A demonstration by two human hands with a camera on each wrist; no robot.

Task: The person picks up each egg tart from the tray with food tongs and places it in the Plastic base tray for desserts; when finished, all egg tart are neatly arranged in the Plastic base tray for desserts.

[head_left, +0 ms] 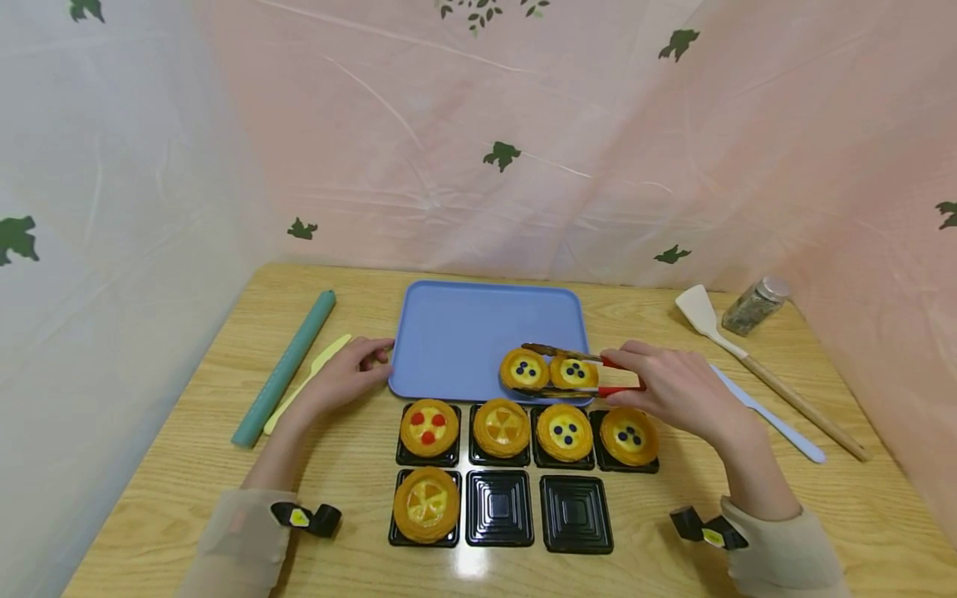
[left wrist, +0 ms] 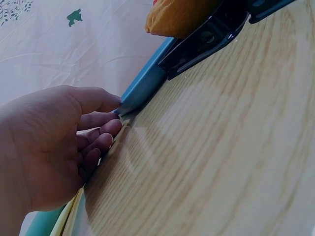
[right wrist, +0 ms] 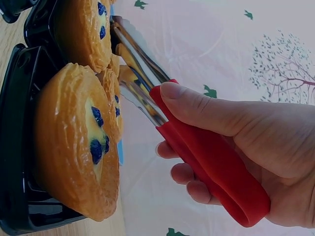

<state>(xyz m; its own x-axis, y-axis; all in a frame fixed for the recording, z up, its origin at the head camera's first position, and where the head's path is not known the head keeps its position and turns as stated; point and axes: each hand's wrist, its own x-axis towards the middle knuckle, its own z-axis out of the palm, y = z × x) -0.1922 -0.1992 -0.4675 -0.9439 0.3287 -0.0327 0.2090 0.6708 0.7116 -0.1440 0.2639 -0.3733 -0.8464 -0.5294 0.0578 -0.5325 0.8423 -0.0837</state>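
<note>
My right hand (head_left: 676,390) grips red-handled metal tongs (head_left: 591,375). Their arms lie on either side of two blueberry tarts (head_left: 525,370) (head_left: 573,374) at the front right of the blue tray (head_left: 456,332). In the right wrist view, thumb and fingers wrap the red handle (right wrist: 211,167) beside a blueberry tart (right wrist: 74,147) in a black cup (right wrist: 15,147). My left hand (head_left: 347,374) rests on the table, its fingertips (left wrist: 106,130) touching the tray's left edge (left wrist: 147,81); it holds nothing.
In front of the tray stand several black square cups: the back row holds tarts (head_left: 429,428) (head_left: 630,434), the front row one tart (head_left: 426,504) and two empty cups (head_left: 498,508) (head_left: 576,513). At left lie a green rolling pin (head_left: 284,368) and a yellow knife (head_left: 306,382); at right a spatula (head_left: 748,357), a pale knife (head_left: 770,415) and a jar (head_left: 755,306).
</note>
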